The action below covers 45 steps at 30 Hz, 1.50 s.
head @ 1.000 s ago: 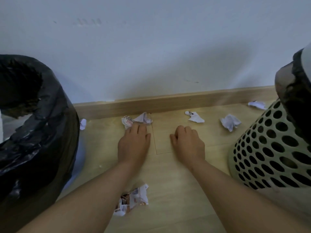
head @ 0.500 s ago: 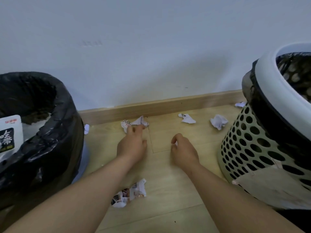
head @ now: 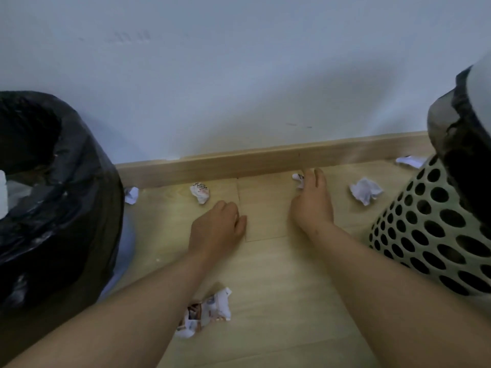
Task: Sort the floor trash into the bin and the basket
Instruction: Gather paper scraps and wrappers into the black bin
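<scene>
Light wood-plank floor (head: 279, 274), white wall behind. Black-bagged round bin (head: 53, 208) far left; perforated pale plastic basket (head: 430, 235) far right. Left hand (head: 216, 229) curled loosely, empty, just short of a printed crumpled wrapper (head: 200, 192). Right hand (head: 310, 205) extended, fingertips touching a small white paper scrap (head: 298, 178) by the skirting; grip not discernible. Crumpled white paper ball (head: 366, 190) near the basket; torn printed packet (head: 206, 313) between the forearms.
</scene>
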Tool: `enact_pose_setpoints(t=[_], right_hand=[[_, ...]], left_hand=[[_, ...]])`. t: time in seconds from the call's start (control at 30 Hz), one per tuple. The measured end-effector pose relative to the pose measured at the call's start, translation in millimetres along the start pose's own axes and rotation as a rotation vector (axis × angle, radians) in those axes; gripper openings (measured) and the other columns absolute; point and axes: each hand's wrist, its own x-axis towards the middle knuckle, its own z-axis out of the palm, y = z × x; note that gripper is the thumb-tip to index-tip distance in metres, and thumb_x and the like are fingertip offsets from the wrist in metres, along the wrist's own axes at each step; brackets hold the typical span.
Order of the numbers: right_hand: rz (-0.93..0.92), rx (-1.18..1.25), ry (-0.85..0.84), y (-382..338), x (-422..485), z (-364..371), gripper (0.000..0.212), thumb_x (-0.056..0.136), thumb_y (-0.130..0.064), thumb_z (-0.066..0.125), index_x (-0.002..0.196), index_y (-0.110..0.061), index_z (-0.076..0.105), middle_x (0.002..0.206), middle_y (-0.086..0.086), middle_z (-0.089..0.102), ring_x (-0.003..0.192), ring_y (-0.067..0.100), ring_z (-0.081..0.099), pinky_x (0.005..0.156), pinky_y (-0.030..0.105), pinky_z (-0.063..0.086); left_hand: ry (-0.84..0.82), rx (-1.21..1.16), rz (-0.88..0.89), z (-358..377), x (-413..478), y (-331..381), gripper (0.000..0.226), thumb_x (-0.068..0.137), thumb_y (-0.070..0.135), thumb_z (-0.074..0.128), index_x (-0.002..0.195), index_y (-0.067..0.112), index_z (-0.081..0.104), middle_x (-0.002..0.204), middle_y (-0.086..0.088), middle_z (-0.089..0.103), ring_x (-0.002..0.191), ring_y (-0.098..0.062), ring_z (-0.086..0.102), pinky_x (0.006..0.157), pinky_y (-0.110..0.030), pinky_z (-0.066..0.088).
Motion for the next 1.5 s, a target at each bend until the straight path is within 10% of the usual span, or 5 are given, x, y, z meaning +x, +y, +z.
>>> enact_pose_setpoints(t=[0.53, 0.77, 1.03, 1.27, 1.5], right_hand=[[-0.076, -0.385, -0.193, -20, -75, 11, 0.025, 0.1, -0.017, 0.032, 0.12, -0.009, 0.045, 0.123, 0.012, 0.054, 0.112, 0.031, 0.047, 0.085, 0.033, 0.038], [0.072, -0.109, -0.394, -27, -136, 5, 0.01, 0.094, -0.014, 0.04, 0.095, -0.014, 0.049, 0.109, 0.012, 0.063, 0.095, 0.028, 0.056, 0.074, 0.031, 0.044], [0.262, 0.224, -0.431, -54, -191, -18, 0.019, 0.089, -0.01, 0.046, 0.075, -0.019, 0.055, 0.061, 0.002, 0.055, 0.047, 0.014, 0.05, 0.039, 0.018, 0.035], [0.281, 0.476, -0.374, -93, -210, -56, 0.025, 0.088, -0.003, 0.047, 0.069, -0.019, 0.054, 0.06, 0.007, 0.055, 0.041, 0.014, 0.041, 0.031, 0.01, 0.025], [0.201, 0.586, -0.368, -120, -224, -71, 0.023, 0.09, -0.008, 0.049, 0.069, -0.018, 0.054, 0.068, 0.002, 0.059, 0.044, 0.012, 0.04, 0.037, 0.016, 0.031]], left_hand=[[-0.239, -0.137, -0.344, -22, 7, -33, 0.042, 0.098, 0.038, 0.035, 0.135, 0.016, 0.04, 0.137, -0.01, 0.051, 0.12, -0.033, 0.052, 0.092, -0.034, 0.042], [-0.375, -0.229, -0.266, -32, -77, -39, 0.024, 0.092, 0.041, 0.046, 0.075, 0.023, 0.044, 0.092, -0.002, 0.063, 0.093, -0.025, 0.06, 0.071, -0.028, 0.039], [-0.268, -0.479, -0.248, -68, -134, -38, 0.027, 0.082, 0.022, 0.058, 0.063, 0.021, 0.039, 0.078, -0.002, 0.054, 0.08, -0.025, 0.056, 0.064, -0.025, 0.035], [-0.202, -0.459, -0.172, -116, -151, -39, 0.039, 0.093, 0.028, 0.048, 0.13, 0.021, 0.035, 0.106, -0.01, 0.061, 0.074, -0.025, 0.055, 0.067, -0.028, 0.043], [-0.069, -0.258, -0.005, -167, -161, -31, 0.037, 0.098, 0.033, 0.043, 0.132, 0.02, 0.046, 0.125, -0.009, 0.06, 0.11, -0.029, 0.058, 0.086, -0.032, 0.045]])
